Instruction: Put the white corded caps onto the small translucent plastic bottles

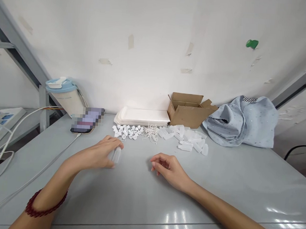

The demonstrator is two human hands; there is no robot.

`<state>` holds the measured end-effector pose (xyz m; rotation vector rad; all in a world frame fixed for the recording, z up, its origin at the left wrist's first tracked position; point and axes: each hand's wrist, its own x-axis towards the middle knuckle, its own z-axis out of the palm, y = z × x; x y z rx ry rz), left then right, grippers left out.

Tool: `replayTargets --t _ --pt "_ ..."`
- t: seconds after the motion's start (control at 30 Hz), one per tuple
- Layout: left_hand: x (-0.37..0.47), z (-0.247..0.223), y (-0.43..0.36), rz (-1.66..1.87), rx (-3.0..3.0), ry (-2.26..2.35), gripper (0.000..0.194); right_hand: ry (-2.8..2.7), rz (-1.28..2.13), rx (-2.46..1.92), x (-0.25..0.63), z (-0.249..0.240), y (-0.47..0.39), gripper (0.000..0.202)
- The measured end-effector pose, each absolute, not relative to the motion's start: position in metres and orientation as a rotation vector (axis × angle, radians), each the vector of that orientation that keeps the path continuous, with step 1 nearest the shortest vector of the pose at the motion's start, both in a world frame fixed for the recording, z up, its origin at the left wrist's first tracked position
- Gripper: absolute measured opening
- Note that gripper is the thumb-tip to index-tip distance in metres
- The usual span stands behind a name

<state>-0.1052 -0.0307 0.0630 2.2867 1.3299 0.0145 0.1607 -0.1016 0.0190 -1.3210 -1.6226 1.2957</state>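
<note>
My left hand (102,153) is at the left middle of the grey table, its thumb and fingers curved around a small translucent bottle (117,155). My right hand (166,167) hovers or rests at the centre with curled fingers; whether anything small is between them is hidden. Beyond my left hand lie several small white caps (127,131). To their right is a tangle of thin white strings (151,133). Several more translucent bottles (185,146) lie in a loose pile beyond my right hand.
Along the wall stand a stack of white padded sheets (142,117), an open cardboard box (190,115) and a light blue cloth bundle (256,122). At the left are a tumbler (67,97), a phone (87,121) with its cable, and a power strip (4,126).
</note>
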Motion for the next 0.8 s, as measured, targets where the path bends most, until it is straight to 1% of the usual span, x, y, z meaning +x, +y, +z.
replayTargets --t 0.1,0.23,0.33,0.43,0.5,0.57,0.7,0.8 --pt "-0.104 0.062 -0.028 0.193 2.318 1.330 0.039 -1.630 1.289 -1.324 0.161 0.020 -0.101 0.015" --pt "-0.094 0.067 -0.027 0.649 2.288 1.523 0.021 -1.626 1.262 -1.314 0.164 0.021 -0.101 0.016" --pt "-0.085 0.070 -0.029 0.858 2.219 1.626 0.018 -1.622 1.232 -1.314 0.167 0.025 -0.101 0.017" --pt "-0.078 0.064 -0.028 0.899 2.241 1.584 0.017 -1.642 1.173 -1.342 0.169 0.029 -0.099 0.018" --pt "-0.071 0.055 -0.028 0.899 2.315 1.504 0.017 -1.694 1.071 -1.376 0.173 0.029 -0.095 0.018" --pt "-0.061 0.046 -0.030 0.867 2.457 1.385 0.017 -1.797 0.875 -1.401 0.181 0.026 -0.089 0.019" --pt "-0.034 0.026 -0.039 0.796 2.682 1.139 0.022 -1.995 0.329 -1.429 0.208 0.011 -0.068 0.021" --pt "-0.017 0.013 -0.046 0.707 2.807 1.058 0.025 -2.003 0.138 -1.506 0.227 -0.001 -0.052 0.020"
